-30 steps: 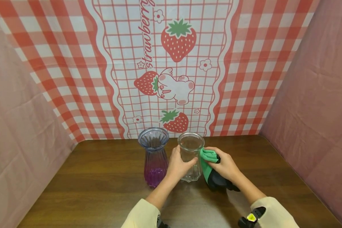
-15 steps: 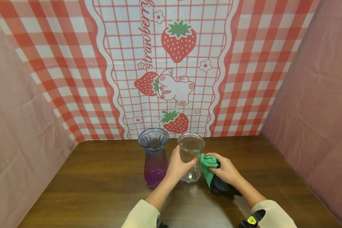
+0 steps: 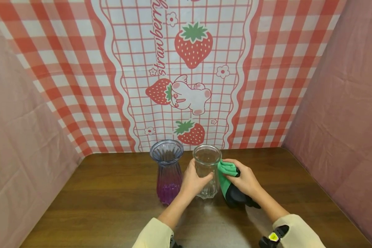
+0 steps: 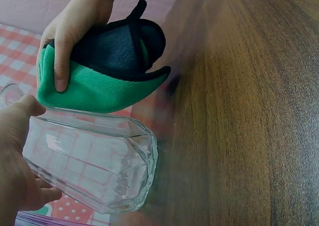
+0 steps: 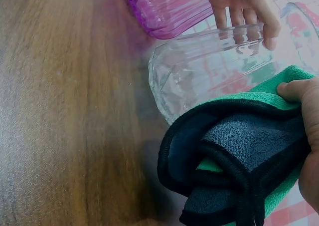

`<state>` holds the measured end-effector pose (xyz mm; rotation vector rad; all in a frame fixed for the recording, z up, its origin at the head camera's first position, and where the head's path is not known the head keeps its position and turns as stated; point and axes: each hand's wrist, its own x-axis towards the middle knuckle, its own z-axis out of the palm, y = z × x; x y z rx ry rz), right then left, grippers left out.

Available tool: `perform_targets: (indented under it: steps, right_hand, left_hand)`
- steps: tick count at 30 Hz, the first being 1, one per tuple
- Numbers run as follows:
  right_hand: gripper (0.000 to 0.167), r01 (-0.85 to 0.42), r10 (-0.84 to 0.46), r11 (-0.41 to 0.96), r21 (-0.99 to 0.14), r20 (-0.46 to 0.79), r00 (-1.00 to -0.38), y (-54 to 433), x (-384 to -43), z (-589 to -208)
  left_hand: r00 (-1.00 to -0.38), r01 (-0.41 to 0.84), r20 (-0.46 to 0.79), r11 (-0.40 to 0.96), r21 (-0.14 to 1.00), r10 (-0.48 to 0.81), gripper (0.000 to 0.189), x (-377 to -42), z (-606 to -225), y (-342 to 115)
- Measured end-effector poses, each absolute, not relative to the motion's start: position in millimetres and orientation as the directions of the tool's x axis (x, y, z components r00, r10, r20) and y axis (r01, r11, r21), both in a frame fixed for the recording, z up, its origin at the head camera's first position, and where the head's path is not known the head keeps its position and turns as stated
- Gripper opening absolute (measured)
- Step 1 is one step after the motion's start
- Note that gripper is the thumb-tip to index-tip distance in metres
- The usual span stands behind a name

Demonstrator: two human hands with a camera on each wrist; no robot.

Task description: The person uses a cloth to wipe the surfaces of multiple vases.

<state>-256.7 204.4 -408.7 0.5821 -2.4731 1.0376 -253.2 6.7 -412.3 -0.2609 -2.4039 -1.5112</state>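
Note:
A clear glass vase (image 3: 208, 186) with a ribbed lower body stands upright on the wooden table. My left hand (image 3: 193, 181) grips it from the left, thumb on the near side and fingers reaching round behind. In my right hand (image 3: 246, 177) is a folded cloth (image 3: 225, 179), green on one face and dark grey with black edging on the other. The green face lies against the vase's right side, just below the rim. In the left wrist view, the cloth (image 4: 94, 89) runs along the glass, pinched between thumb and fingers, its loose end hanging down.
A second vase (image 3: 167, 172), bluish at its flared rim and purple toward the base, stands just left of my left hand. The wooden table (image 3: 105, 206) extends to both sides. Behind it hangs a red checked strawberry cloth (image 3: 186, 103), with pink fabric at the sides.
My right hand and the cloth slid down the vase's side a little, then came back up near the rim. My left hand keeps its grip, and both vases stay in place.

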Motion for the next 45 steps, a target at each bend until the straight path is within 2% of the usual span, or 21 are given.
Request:
perform_targets:
  steps: [15,21,28,40,45]
  right_hand:
    - [0.044,-0.465,-0.246,0.651,-0.6,0.413,-0.877,207,-255,-415]
    - [0.044,-0.466,-0.29,0.69,-0.553,0.379,-0.879,210,-255,-424]
    - [0.045,-0.48,-0.325,0.701,-0.528,0.363,-0.873,211,-255,-427]
    - [0.048,-0.532,-0.266,0.663,-0.526,0.5,-0.824,204,-255,-409]
    - [0.049,-0.54,-0.258,0.658,-0.525,0.516,-0.817,202,-256,-405]
  left_hand:
    - [-0.943,0.301,0.333,0.444,0.844,0.008,0.069,-254,-413,6]
    - [-0.937,0.319,0.35,0.453,0.833,0.015,0.069,-254,-413,7]
    - [-0.942,0.305,0.335,0.436,0.846,0.008,0.081,-251,-413,9]
    - [-0.93,0.299,0.364,0.466,0.833,-0.055,0.086,-250,-414,15]
    - [-0.926,0.281,0.368,0.505,0.816,-0.08,0.083,-251,-415,17]
